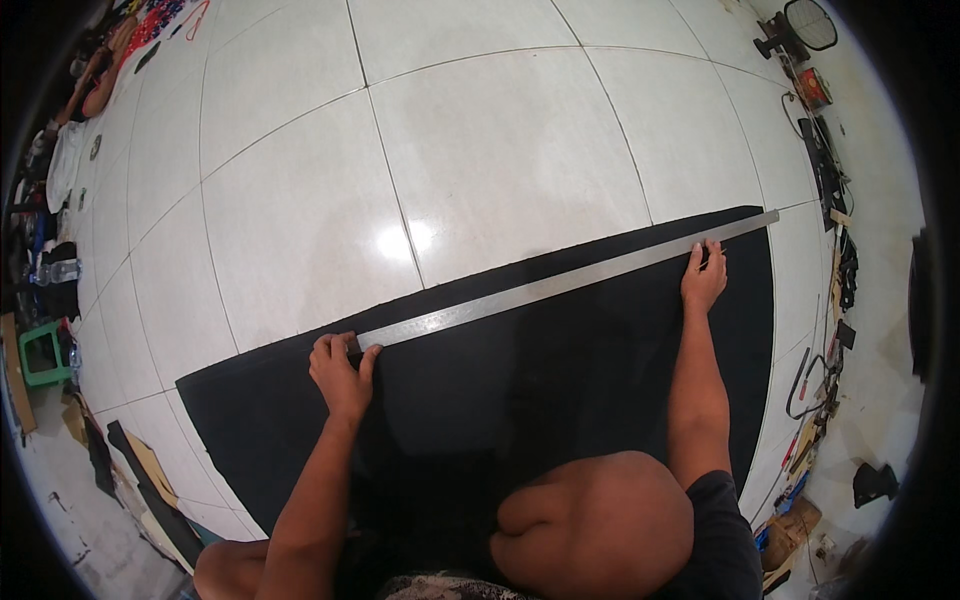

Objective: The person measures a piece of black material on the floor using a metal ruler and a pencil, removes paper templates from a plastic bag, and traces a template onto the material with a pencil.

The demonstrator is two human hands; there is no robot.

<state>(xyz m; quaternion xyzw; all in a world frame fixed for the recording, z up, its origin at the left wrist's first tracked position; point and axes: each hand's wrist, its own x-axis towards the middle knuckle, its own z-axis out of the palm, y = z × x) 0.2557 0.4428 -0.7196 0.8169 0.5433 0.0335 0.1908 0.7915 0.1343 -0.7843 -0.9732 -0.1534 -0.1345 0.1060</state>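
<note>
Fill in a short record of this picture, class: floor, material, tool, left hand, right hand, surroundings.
Floor: pale tiles
Material: black sheet, spread flat
Tool: long metal straightedge, lying on the sheet near its far edge, right end just past the sheet's side
Left hand: at the straightedge's left end
Right hand: fingers at the straightedge nearer its right end; a thin item there, unclear
Surroundings: green stool at far left

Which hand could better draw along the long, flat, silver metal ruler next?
Probably the right hand: it seems to hold something thin, near the right end of the silver metal ruler. The left hand is at its left end, apparently steadying it on the large, flat black sheet.
</note>
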